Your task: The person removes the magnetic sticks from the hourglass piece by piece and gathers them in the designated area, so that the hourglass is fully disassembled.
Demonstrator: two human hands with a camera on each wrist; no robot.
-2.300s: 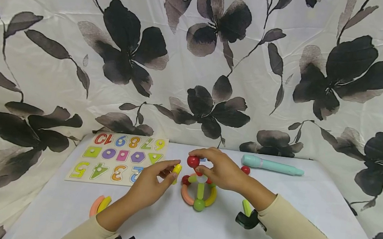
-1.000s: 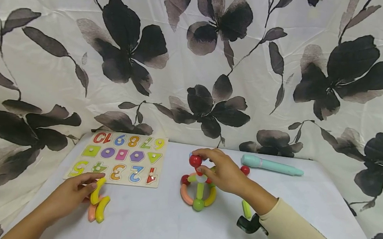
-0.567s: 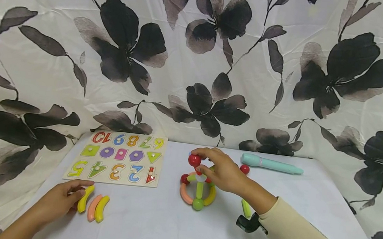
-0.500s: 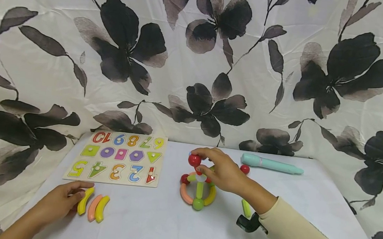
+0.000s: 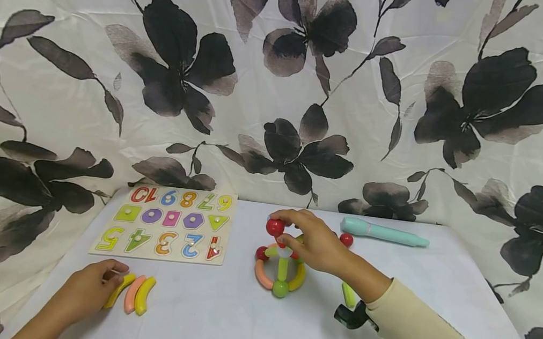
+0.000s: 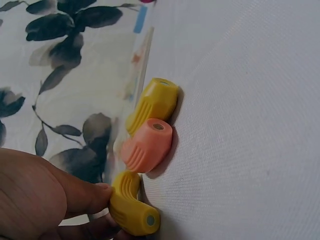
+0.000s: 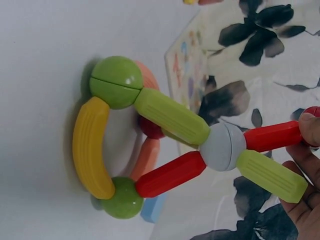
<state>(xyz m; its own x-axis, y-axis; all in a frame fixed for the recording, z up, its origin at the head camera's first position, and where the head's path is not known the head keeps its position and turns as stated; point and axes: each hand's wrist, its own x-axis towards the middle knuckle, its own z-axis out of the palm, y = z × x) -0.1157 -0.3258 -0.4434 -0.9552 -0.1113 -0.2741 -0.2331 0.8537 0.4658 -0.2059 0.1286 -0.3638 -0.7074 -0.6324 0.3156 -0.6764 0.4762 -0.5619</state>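
Note:
My left hand (image 5: 89,288) is at the table's left side, thumb and fingers on either side of a yellow curved magnetic stick (image 6: 132,210). That stick lies beside a pink curved stick (image 6: 152,142) and another yellow curved stick (image 6: 156,100). At the centre stands a magnetic ball-and-stick structure (image 7: 172,117): a ring base of curved sticks and balls, with straight sticks rising to a white ball (image 7: 222,147). A red stick (image 7: 272,136) and a light green stick (image 7: 272,175) extend from the white ball. My right hand (image 5: 316,240) grips the red ball (image 5: 275,227) at the red stick's end.
A wooden number-and-shape puzzle board (image 5: 165,225) lies at the back left. Behind my right forearm are a turquoise marker-like stick (image 5: 384,232) and a loose red ball (image 5: 346,240). A light green stick (image 5: 349,295) shows below that forearm. A floral cloth (image 5: 302,97) hangs behind the table.
My left hand has carried the yellow curved stick from near the structure to the left and lowered it beside the other two curved sticks. My right hand has stayed on the red ball.

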